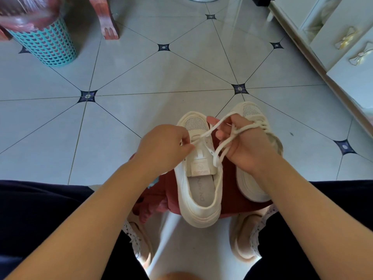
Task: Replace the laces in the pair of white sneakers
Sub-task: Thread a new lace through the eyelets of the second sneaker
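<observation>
The left hand [163, 147] hides a lace [210, 131] end over the near shoe [201, 216]; right of it, the right hand [245, 147] covers much of the far shoe [251, 112]. Far up-left, the bin [47, 46] is blurred.

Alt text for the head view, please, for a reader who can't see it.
Two hands work a white lace on the nearer white sneaker: the left hand pinches it at the eyelets, the right hand holds its loops. The second sneaker sits alongside on a red cloth, over a tiled floor.
</observation>
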A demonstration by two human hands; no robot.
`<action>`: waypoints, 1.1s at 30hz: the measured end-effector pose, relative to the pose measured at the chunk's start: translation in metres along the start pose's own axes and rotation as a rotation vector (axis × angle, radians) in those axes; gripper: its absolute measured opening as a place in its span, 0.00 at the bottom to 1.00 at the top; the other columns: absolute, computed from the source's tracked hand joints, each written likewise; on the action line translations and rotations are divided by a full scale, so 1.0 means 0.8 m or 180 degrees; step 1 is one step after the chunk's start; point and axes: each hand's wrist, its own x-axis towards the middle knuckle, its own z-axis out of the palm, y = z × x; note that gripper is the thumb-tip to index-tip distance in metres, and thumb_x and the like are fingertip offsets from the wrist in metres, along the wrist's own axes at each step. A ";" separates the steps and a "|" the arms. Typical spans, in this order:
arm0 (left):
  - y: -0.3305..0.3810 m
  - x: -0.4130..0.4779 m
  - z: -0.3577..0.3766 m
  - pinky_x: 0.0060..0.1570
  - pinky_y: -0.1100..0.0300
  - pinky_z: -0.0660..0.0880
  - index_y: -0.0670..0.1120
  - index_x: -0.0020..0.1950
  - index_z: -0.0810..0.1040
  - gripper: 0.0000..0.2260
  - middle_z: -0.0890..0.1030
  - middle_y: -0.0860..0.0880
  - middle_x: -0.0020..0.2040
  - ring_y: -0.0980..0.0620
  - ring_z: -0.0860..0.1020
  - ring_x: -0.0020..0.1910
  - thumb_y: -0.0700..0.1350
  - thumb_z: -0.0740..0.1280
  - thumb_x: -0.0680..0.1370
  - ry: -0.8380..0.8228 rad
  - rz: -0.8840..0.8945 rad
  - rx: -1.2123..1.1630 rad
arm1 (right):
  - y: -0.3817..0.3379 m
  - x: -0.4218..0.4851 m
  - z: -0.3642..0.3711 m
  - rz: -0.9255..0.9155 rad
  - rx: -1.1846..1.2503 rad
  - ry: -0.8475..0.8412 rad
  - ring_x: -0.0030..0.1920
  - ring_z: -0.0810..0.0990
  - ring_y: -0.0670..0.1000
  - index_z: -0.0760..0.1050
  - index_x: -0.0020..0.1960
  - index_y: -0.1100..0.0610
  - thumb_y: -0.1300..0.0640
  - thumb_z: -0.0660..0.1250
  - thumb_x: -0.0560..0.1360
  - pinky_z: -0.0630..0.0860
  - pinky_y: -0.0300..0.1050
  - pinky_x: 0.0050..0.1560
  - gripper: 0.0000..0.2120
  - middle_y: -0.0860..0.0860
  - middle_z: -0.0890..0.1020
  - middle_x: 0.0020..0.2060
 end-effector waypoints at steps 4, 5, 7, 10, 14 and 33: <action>0.004 0.000 0.006 0.37 0.62 0.63 0.52 0.39 0.72 0.07 0.73 0.55 0.38 0.55 0.71 0.38 0.51 0.65 0.75 0.0345 -0.0059 -0.0450 | 0.006 0.002 -0.009 -0.0719 -0.2143 -0.0019 0.26 0.73 0.46 0.69 0.39 0.56 0.64 0.59 0.75 0.67 0.38 0.26 0.08 0.52 0.78 0.31; 0.004 0.000 0.006 0.35 0.63 0.62 0.51 0.39 0.72 0.06 0.73 0.55 0.37 0.57 0.70 0.37 0.50 0.65 0.75 0.0393 -0.0079 -0.0561 | 0.010 0.002 -0.011 -0.0986 -0.2880 0.0031 0.29 0.73 0.46 0.70 0.40 0.54 0.64 0.61 0.74 0.68 0.38 0.29 0.07 0.50 0.77 0.33; 0.006 -0.001 0.009 0.35 0.63 0.65 0.52 0.40 0.72 0.06 0.75 0.55 0.37 0.57 0.71 0.35 0.49 0.64 0.76 0.0430 -0.0191 -0.0796 | 0.017 0.003 -0.016 -0.1285 -0.3790 -0.0012 0.33 0.74 0.44 0.70 0.45 0.51 0.60 0.65 0.73 0.69 0.37 0.34 0.05 0.46 0.76 0.35; 0.012 0.000 0.015 0.40 0.59 0.66 0.52 0.43 0.70 0.04 0.76 0.53 0.40 0.51 0.72 0.40 0.48 0.61 0.78 0.0409 -0.0339 -0.0758 | 0.026 0.007 -0.021 -0.1414 -0.4451 -0.0148 0.39 0.75 0.42 0.70 0.49 0.49 0.53 0.67 0.73 0.70 0.36 0.38 0.07 0.43 0.76 0.39; 0.020 0.002 0.020 0.34 0.58 0.63 0.51 0.49 0.74 0.08 0.72 0.54 0.37 0.51 0.71 0.40 0.54 0.60 0.77 0.0303 -0.0172 -0.0044 | 0.031 0.013 -0.022 -0.1449 -0.4502 -0.0079 0.41 0.75 0.43 0.71 0.52 0.51 0.51 0.70 0.70 0.72 0.39 0.43 0.13 0.43 0.76 0.41; -0.017 -0.026 -0.040 0.25 0.67 0.69 0.48 0.30 0.77 0.10 0.70 0.52 0.26 0.56 0.69 0.26 0.39 0.64 0.71 -0.0167 -0.0199 -0.4757 | 0.033 0.020 -0.023 -0.1222 -0.3568 0.0022 0.33 0.75 0.39 0.73 0.44 0.49 0.60 0.71 0.70 0.69 0.27 0.33 0.09 0.43 0.77 0.35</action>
